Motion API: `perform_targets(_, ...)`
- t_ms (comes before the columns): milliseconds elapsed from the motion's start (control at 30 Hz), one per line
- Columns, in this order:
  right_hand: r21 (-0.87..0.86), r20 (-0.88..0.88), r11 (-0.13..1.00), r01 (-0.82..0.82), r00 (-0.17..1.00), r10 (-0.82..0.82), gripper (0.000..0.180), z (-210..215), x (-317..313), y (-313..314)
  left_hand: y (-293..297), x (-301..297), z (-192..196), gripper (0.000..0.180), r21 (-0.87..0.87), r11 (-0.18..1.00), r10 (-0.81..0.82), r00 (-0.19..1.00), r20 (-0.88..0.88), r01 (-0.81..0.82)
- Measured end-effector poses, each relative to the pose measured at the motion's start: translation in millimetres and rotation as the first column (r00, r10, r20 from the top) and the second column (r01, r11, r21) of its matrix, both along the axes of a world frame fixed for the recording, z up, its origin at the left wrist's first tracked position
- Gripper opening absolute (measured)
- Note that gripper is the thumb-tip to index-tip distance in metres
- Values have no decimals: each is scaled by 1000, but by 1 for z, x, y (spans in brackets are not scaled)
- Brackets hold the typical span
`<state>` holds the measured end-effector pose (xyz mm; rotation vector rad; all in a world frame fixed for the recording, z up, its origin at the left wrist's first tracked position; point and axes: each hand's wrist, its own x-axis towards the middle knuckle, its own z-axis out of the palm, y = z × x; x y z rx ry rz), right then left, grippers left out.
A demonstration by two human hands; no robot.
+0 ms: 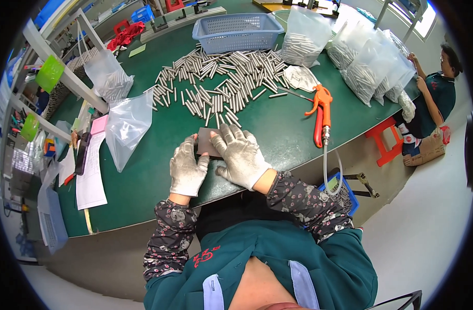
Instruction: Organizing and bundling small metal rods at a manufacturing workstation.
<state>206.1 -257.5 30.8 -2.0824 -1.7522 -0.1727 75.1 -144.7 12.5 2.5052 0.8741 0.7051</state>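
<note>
Both my hands wear grey work gloves and rest on a small dark flat plate [205, 140] lying on the green table [278, 124]. My left hand [187, 166] holds the plate's left edge. My right hand [240, 154] lies flat over its right side, fingers spread. Just beyond the plate a wide heap of short metal rods [221, 82] is scattered over the table.
A blue plastic basket [237, 31] stands behind the rods. Clear bags of rods [371, 62] line the right; other clear bags [124, 124] lie at the left beside papers [91, 173]. An orange air gun [321, 111] with hose lies at the right. Another person [435, 98] sits at the far right.
</note>
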Motion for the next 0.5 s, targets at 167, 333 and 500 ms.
perform_targets(167,60,-110,995,86,991,-79,53,20,18,-23,-1,-4,2,52,-150,984,-78,986,150,101)
perform_targets(333,385,168,830,403,854,-492,34,50,123,-59,16,-2,11,50,114,990,-103,984,147,87)
perform_targets(500,78,-140,567,820,573,-808,49,5,241,-90,35,13,13,50,151,988,-31,999,-26,34)
